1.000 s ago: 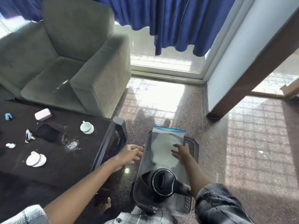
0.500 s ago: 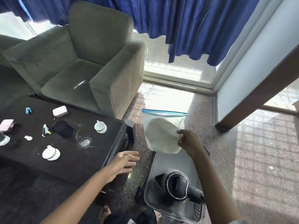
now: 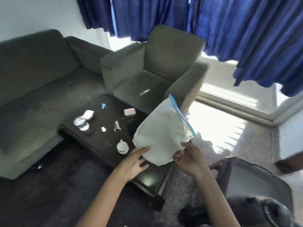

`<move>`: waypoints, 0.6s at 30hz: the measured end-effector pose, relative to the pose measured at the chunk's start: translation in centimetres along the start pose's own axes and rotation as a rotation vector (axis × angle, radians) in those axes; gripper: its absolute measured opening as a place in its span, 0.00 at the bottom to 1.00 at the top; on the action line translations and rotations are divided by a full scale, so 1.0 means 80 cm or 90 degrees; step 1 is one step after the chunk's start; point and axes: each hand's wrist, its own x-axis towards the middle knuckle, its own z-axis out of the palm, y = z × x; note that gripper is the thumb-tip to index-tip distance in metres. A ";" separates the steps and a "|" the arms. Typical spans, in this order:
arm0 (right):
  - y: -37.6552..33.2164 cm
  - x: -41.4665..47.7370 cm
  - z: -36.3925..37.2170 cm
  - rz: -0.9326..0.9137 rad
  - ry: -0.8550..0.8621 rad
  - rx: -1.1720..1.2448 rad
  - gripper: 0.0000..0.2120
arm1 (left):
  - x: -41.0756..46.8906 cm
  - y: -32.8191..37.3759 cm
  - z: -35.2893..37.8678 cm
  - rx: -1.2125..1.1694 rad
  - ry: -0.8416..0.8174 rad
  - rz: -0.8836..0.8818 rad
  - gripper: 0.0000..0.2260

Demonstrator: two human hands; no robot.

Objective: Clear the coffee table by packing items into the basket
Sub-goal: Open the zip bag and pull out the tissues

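Observation:
My right hand (image 3: pixel 188 159) pinches the lower edge of a clear zip bag (image 3: pixel 161 131) with a blue seal and a white round thing inside, held up over the dark coffee table's (image 3: pixel 98 145) near end. My left hand (image 3: pixel 134 163) is spread flat, its fingertips touching the bag's lower left edge. The grey basket (image 3: pixel 250 179) stands on the floor at the lower right, with a black kettle (image 3: pixel 265 212) in its near end. On the table lie a white cup on a saucer (image 3: pixel 122 146), a glass (image 3: pixel 81 122), two pink cases (image 3: pixel 129 111), a blue clip (image 3: pixel 103 106) and small bits.
A grey armchair (image 3: pixel 152 76) stands behind the table and a grey sofa (image 3: pixel 37 82) runs along the left. Blue curtains (image 3: pixel 213 27) hang over a bright window. Sunlit stone floor (image 3: pixel 237 138) lies to the right of the table.
My right hand has lifted the zip bag out of the basket and swung it left over the table. My left hand has come up to touch it. The view has turned left.

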 end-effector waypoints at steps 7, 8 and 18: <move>0.106 0.019 0.100 -0.019 -0.074 -0.219 0.09 | -0.055 0.059 -0.132 -0.143 -0.054 0.176 0.25; 0.111 0.022 0.110 -0.045 -0.092 -0.249 0.14 | -0.056 0.068 -0.150 -0.140 -0.033 0.193 0.26; 0.126 0.104 0.219 -0.147 -0.139 -0.273 0.19 | -0.030 0.151 -0.279 -0.092 0.058 0.232 0.19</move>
